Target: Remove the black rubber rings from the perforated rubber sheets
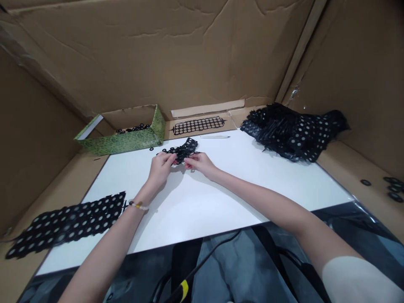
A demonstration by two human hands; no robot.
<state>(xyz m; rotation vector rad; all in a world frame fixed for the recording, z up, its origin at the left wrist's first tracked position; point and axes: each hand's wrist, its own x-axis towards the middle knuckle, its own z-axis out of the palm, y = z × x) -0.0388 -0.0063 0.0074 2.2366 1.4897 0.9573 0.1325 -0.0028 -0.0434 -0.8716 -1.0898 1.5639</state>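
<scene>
Between my two hands, above the white board, a black perforated rubber sheet [189, 145] is held up with its far end curling away from me. My left hand [161, 166] pinches its left side between thumb and fingers. On the other side, my right hand [200, 164] has its fingertips closed on the sheet's near right edge. Small black rings [151, 149] lie just beyond my left hand, near the green box. Fingers cover part of the sheet's near edge.
A green box [126, 143] with black rings stands at the back left. Behind are a flat ring sheet [198, 125] on cardboard and a white pen [215, 136]. A pile of perforated sheets [293, 130] sits right; another sheet [69, 223] lies left. Cardboard walls [158, 54] enclose the space.
</scene>
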